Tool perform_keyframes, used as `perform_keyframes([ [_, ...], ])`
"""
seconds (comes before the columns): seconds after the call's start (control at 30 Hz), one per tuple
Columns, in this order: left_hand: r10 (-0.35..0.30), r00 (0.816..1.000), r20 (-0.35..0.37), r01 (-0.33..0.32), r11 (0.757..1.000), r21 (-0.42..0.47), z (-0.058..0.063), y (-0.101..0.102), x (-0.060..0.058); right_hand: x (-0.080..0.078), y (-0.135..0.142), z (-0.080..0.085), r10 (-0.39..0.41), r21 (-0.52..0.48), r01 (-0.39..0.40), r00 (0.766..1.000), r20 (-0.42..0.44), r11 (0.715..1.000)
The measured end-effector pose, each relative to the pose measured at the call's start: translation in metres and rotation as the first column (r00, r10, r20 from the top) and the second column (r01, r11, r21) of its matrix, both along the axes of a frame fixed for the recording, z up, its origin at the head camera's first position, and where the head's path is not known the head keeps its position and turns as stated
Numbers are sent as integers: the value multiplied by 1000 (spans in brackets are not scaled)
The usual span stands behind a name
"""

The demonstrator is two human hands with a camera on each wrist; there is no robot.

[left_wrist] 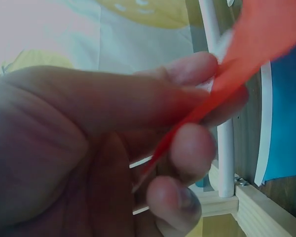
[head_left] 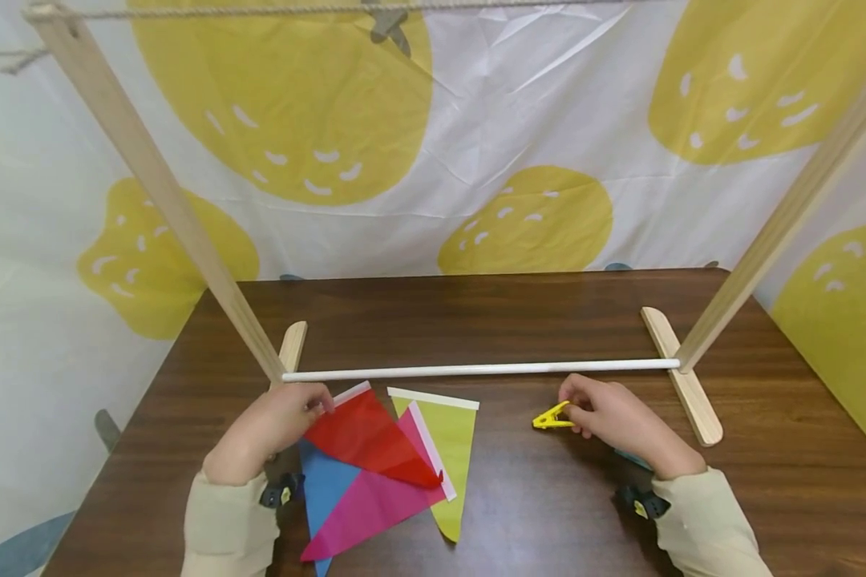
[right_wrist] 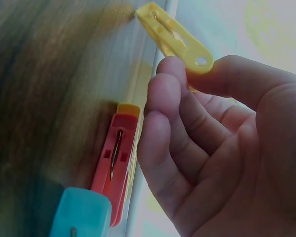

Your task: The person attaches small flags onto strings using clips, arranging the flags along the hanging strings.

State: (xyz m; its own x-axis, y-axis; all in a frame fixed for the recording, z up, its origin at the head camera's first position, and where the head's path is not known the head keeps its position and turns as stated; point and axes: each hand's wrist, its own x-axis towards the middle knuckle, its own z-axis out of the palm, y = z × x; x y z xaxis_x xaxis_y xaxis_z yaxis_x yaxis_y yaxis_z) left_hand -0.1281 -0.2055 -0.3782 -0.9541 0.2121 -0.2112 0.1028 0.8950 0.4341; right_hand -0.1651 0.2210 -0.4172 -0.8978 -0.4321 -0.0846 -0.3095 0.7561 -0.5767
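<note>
By its white-edged corner, my left hand (head_left: pixel 277 421) pinches a red pennant flag (head_left: pixel 371 441), which hangs over the other flags. The left wrist view shows the red cloth (left_wrist: pixel 266 34) between thumb and fingers. Beneath it lie a blue flag (head_left: pixel 322 477), a pink flag (head_left: pixel 382 513) and a yellow-green flag (head_left: pixel 456 449). At the right, my right hand (head_left: pixel 617 417) pinches a yellow clothespin (head_left: pixel 552 417) between thumb and fingertips, its nose pointing left. In the right wrist view a red clothespin (right_wrist: pixel 117 158) and a teal clothespin (right_wrist: pixel 84 212) lie below that hand.
A wooden frame stands on the brown table (head_left: pixel 548 497), with a left post (head_left: pixel 166 200), a right post (head_left: pixel 787 200) and a white bar (head_left: pixel 476 369) low between them. Twine (head_left: pixel 296 10) runs across the top. A lemon-print cloth (head_left: pixel 520 96) hangs behind.
</note>
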Motion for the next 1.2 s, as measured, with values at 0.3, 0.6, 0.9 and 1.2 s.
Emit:
perform_keyframes([
  [0.3, 57, 998, 5, -57, 998, 10, 1, -4, 0, 0, 1, -3, 16, -18, -16, 1000, -9, 1000],
  [0.6, 43, 999, -1, -43, 999, 12, 2, -6, 0, 0, 4, -3, 16, -19, -17, 999, -32, 1000],
  [0.9, 9, 999, -52, -9, 1000, -12, 3, -7, 0, -1, 2, -3, -50, -33, 51, 998, 27, 998],
  [1.2, 1, 999, -49, -2, 1000, -20, 3, -9, 0, 1, 2, -6, 38, -81, -31, 996, 79, 996],
])
